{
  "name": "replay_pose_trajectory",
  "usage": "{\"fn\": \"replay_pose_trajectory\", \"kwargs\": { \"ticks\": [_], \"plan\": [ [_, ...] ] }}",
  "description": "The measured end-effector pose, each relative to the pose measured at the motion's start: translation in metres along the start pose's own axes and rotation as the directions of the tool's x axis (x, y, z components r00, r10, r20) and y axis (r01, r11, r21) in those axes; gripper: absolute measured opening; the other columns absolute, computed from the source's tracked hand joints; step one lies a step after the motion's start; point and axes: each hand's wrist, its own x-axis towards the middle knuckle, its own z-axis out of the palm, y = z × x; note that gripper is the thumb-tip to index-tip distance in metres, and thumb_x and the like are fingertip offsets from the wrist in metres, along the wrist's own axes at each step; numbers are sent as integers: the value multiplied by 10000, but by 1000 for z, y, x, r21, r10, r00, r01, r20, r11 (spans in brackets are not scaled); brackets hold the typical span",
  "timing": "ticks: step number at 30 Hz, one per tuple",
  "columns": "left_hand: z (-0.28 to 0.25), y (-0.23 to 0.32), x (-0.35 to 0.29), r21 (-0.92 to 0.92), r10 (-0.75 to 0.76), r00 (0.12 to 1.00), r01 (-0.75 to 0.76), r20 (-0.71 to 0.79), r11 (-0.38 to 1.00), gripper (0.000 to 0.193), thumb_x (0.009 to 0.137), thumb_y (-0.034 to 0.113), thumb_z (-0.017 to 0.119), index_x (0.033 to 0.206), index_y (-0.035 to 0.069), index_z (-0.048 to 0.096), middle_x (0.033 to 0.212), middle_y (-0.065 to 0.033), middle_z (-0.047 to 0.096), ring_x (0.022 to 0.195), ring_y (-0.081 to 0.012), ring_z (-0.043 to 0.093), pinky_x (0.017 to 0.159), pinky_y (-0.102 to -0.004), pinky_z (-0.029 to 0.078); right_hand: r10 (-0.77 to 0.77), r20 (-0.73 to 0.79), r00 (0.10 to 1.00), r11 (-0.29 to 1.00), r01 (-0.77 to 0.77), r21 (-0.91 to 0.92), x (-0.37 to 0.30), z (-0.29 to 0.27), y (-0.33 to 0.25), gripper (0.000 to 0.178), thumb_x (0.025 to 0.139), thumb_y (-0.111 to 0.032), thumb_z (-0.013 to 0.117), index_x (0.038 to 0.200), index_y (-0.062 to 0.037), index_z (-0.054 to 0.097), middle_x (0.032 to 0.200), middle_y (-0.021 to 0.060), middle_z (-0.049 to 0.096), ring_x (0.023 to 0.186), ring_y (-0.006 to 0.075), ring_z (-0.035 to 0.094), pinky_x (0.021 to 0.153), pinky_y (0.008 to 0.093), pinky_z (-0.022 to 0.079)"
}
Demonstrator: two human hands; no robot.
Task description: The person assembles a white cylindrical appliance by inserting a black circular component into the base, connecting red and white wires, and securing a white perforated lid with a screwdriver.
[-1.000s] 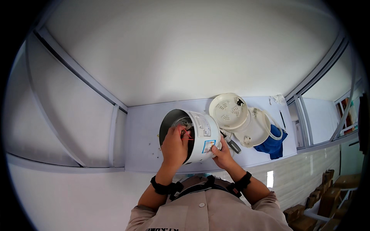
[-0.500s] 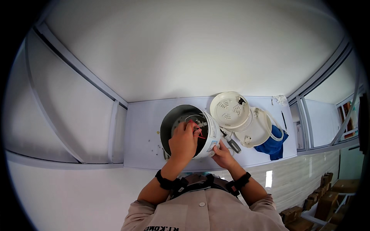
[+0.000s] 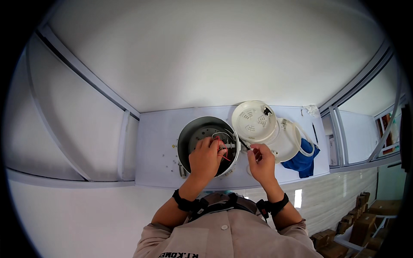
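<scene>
An open round appliance housing point(image 3: 183, 138), grey inside and pale on the rim, stands on the table in front of me. Red wires point(image 3: 226, 157) and a pale wire run inside it. Reaching over the near side, my left hand point(image 3: 204, 160) has its fingers closed around the red wires; the fingertips are partly hidden. Just right of the rim, my right hand point(image 3: 262, 165) pinches a screwdriver point(image 3: 245, 145). Its dark shaft points toward the housing, and the fingers cover its handle.
A round white plastic base point(image 3: 254, 121) with vent slots lies at the back right. Beside it are a white lid point(image 3: 287, 148) and a blue cloth point(image 3: 301, 161). Small screws point(image 3: 168, 162) are scattered on the left. A thin black stick point(image 3: 315, 133) lies far right.
My right hand has let go of the housing's side and taken hold of the screwdriver that lay beside it. The housing now stands more upright. My left hand stays at the wires.
</scene>
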Motion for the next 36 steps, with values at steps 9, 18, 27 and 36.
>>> {"fn": "replay_pose_trajectory", "kwargs": {
  "ticks": [9,18,27,36],
  "plan": [
    [10,6,-4,-4,55,998,-55,15,998,291,811,153,811,1085,134,714,1073,-29,704,1049,-284,694,766,-416,595,-507,111,855,810,517,-276,9,17,-56,273,744,-55,796,1008,-99,747,1025,85,633,909,327,615,782,448,511],
    [16,2,-8,-75,50,999,-49,3,996,397,767,117,828,1128,91,667,1088,-53,729,1049,-290,698,780,-422,594,-423,108,900,878,436,-197,7,24,-46,142,817,-58,769,959,-59,765,1053,130,615,934,369,608,806,452,524],
    [9,6,-3,-99,61,998,-57,36,993,445,725,81,840,1132,88,661,1073,-70,712,1069,-310,667,849,-434,567,-407,189,894,845,447,-293,18,26,-43,112,793,-105,798,901,-87,774,1047,96,610,946,329,607,798,437,535],
    [13,-1,2,-87,148,988,-144,47,986,412,732,40,796,1119,68,654,1049,-106,680,1093,-355,614,1039,-477,502,-336,202,920,877,384,-288,23,31,-48,138,768,-140,813,879,-73,763,1062,95,600,980,315,605,802,441,531]
  ]
}}
